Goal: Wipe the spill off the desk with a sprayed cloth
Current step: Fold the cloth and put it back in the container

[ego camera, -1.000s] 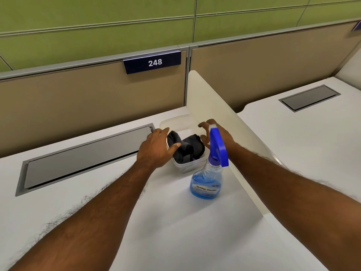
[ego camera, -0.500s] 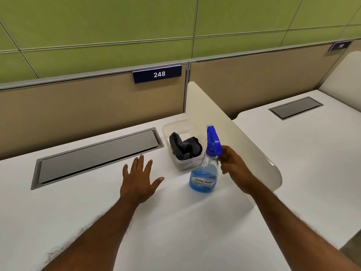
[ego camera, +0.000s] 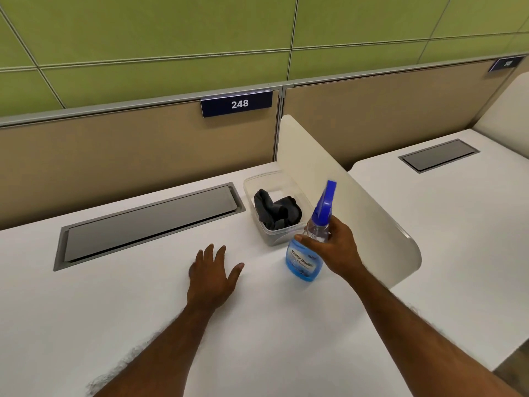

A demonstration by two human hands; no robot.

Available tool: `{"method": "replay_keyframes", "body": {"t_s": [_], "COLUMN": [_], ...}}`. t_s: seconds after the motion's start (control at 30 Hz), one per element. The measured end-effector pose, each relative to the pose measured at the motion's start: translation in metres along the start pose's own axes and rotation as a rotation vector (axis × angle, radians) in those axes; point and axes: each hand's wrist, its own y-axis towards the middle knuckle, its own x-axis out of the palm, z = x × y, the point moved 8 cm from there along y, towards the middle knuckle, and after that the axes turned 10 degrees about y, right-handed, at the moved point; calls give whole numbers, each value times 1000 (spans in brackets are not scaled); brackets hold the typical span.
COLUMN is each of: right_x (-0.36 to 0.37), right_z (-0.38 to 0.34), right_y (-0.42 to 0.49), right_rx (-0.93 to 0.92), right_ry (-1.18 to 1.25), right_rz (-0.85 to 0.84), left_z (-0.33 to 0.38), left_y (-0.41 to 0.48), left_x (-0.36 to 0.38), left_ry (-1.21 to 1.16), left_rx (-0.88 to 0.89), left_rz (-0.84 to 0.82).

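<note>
A clear spray bottle (ego camera: 303,262) with blue liquid and a blue trigger head stands on the white desk (ego camera: 143,310). My right hand (ego camera: 335,247) is wrapped around its neck from the right. A dark grey cloth (ego camera: 276,213) lies crumpled in a clear plastic tub (ego camera: 252,184) just behind the bottle. My left hand (ego camera: 213,270) rests flat on the desk with fingers spread, left of the bottle and in front of the tub. No spill shows on the desk.
A grey cable hatch (ego camera: 148,222) is set into the desk behind my left hand. A cream divider panel (ego camera: 357,202) stands right of the tub and bottle. Tan partitions with a "248" sign (ego camera: 237,104) run along the back. Another desk (ego camera: 458,224) lies to the right.
Both hands drew back from the tub. The left hand settled flat on the desk. The right hand came around to the bottle and closed on its neck.
</note>
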Motion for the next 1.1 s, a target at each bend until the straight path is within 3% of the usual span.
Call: {"method": "replay_keyframes", "body": {"t_s": [0.13, 0.37, 0.57, 0.67, 0.83, 1.1], "right_x": [-6, -8, -13, 0, 46, 83], "right_z": [-1, -60, -111, -122, -111, -76], "right_y": [11, 42, 94, 126, 172, 207], "right_rx": [-5, -143, -198, -244, -233, -203], "right_ry": [53, 104, 214, 235, 158, 33], "right_rz": [88, 66, 178, 181, 61, 119], "left_z": [36, 95, 114, 114, 117, 118], "left_y": [23, 58, 73, 70, 65, 65], "left_x": [-15, -22, -23, -14, -6, -2], "left_ry": [-414, -867, -832, -892, -985, -1002], "left_rx": [-22, -116, 12, -26, -76, -74], "left_rz": [35, -52, -75, -110, -95, -94]}}
